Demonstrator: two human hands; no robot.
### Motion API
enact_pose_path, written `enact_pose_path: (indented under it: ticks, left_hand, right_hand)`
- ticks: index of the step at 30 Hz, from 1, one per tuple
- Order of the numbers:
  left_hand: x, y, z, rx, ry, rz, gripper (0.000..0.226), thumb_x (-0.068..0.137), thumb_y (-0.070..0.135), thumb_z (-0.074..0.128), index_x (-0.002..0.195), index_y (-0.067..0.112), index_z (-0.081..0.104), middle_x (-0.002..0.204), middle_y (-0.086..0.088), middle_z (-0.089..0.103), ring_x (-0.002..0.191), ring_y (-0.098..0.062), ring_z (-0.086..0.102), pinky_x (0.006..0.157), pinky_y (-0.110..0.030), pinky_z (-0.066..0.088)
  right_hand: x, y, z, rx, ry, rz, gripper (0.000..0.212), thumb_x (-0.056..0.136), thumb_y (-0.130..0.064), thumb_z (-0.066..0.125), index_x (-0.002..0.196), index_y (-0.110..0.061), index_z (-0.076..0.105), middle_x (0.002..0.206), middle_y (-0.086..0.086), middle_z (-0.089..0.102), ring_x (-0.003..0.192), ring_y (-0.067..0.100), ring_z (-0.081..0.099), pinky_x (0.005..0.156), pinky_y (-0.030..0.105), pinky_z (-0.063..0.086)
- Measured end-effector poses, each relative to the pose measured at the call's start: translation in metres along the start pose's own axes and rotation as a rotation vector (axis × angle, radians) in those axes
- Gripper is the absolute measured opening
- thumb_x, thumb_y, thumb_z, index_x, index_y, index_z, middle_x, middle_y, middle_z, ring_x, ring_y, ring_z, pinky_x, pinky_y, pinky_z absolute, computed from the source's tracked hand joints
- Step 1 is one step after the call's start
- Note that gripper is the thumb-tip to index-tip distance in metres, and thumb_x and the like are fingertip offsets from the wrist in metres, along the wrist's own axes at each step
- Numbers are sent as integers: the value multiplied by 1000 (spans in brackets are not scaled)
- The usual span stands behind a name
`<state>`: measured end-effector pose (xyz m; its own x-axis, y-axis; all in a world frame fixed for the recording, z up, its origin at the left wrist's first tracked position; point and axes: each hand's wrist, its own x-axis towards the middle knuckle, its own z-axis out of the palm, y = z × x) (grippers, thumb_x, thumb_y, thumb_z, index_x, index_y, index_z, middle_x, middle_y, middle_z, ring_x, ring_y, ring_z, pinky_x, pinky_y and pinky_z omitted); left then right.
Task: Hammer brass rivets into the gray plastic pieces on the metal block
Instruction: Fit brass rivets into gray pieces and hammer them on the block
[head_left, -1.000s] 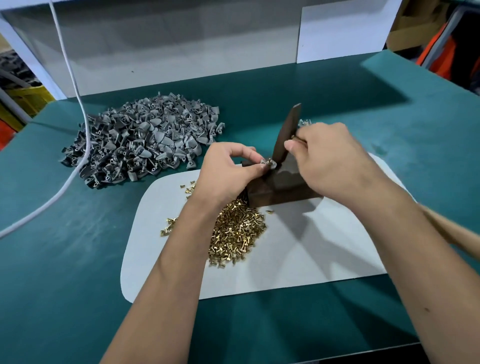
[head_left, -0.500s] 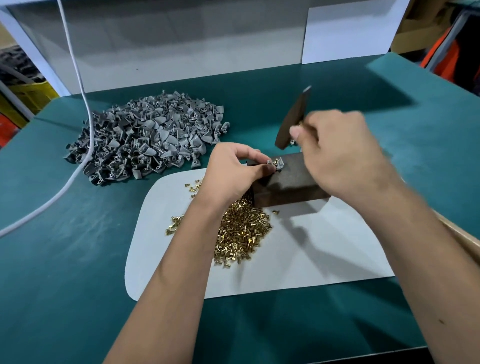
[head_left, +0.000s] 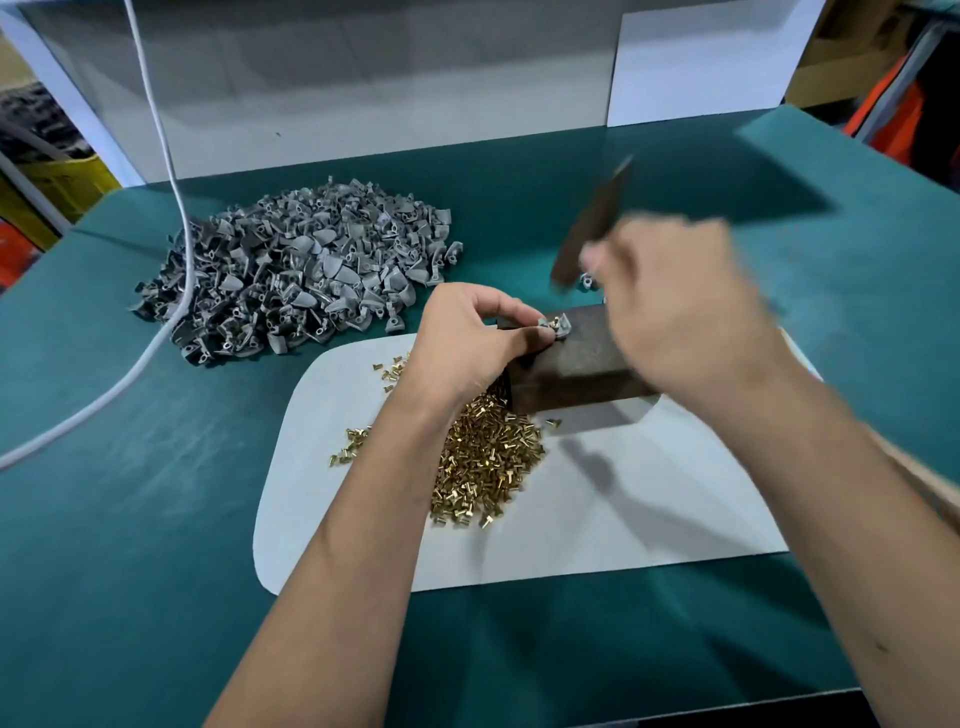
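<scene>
On a teal bench (head_left: 130, 519) with a white mat (head_left: 649, 509), grey back panel (head_left: 363, 78) behind, left hand (head_left: 467, 343) pinching a gray plastic piece (head_left: 557, 326) on the metal block (head_left: 582, 364), right hand (head_left: 685, 312) clenched round a blurred hammer (head_left: 592, 223) raised above it, brass rivets (head_left: 483, 457) heaped just beside the block.

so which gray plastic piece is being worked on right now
The gray piece on the metal block, pinched by the left hand; the rest lie in the pile.
</scene>
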<state>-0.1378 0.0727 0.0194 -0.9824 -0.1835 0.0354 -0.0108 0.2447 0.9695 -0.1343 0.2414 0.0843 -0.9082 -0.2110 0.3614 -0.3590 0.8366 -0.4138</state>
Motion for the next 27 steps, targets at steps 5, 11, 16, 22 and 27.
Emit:
enact_pose_path:
  ticks: [5,11,16,22,27]
  left_hand:
    - [-3,1,0,-21,2,5,15,73,6,90,75,14,79,88,-1,78,97,-21,74,86,-30,59]
    - [0,-1,-1,-1,-15,31,17,73,5,90,74,18,79,80,7,78,91,-9,74,83,-21,59]
    - [0,0,0,1,-5,17,15,72,4,90,75,14,79,92,-4,78,100,-19,73,94,-34,59]
    - [-1,0,-1,-3,-12,33,15,73,5,90,77,13,79,88,1,77,98,-19,74,87,-25,59]
    - [0,-1,-1,22,-4,9,14,71,8,92,75,15,80,89,-1,79,98,-14,74,95,-34,58]
  right_hand:
    - [11,0,-8,-104,-114,51,31,101,-44,49,85,-18,56,85,14,60,76,40,56,70,41,51]
    - [2,1,3,-109,-228,79,37,104,-41,44,76,-16,43,91,13,63,81,39,54,70,42,48]
    - [5,-1,-6,-13,-9,36,34,100,-46,45,79,-19,48,79,10,58,76,40,55,65,41,47]
    - [3,-3,-2,-142,-264,65,32,104,-43,47,80,-21,49,80,7,55,78,38,51,67,37,40]
    - [5,-8,-7,36,120,-22,30,102,-44,44,95,-19,60,84,12,62,76,40,55,68,43,49]
